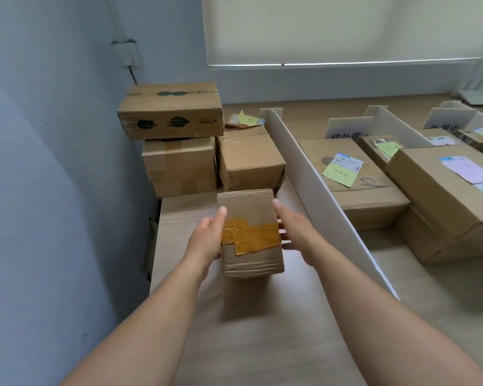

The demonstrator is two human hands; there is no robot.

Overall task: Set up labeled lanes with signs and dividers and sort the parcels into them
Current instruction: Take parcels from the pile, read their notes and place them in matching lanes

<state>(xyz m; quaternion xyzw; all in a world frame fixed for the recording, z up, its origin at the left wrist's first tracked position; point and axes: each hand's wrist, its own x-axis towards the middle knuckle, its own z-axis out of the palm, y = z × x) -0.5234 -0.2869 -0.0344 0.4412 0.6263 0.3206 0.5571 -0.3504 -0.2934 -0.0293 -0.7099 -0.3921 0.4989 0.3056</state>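
Two hands are holding one small parcel (251, 232) above the floor of the leftmost lane, between the blue wall (53, 190) and the long white divider (318, 188). The left hand (207, 238) is pressing flat against the parcel's left side with fingers straight; the right hand (292, 227) is cupping the right side, fingers extended, some of them hidden behind the cardboard. The parcel is standing upright, a patch of yellow tape (250, 235) across its near face, just in front of the stacked boxes (179, 140) at the lane's far end. Judgement: the step in hand is placing this parcel in the lane. To do it well, the palms should be squeezing evenly so that the box is not slipping, lowering it level and keeping it apart from the divider, which looks light and could be tipping if nudged. No label is showing on the near face. The next lane is carrying a sign (346, 132) and its own parcels.
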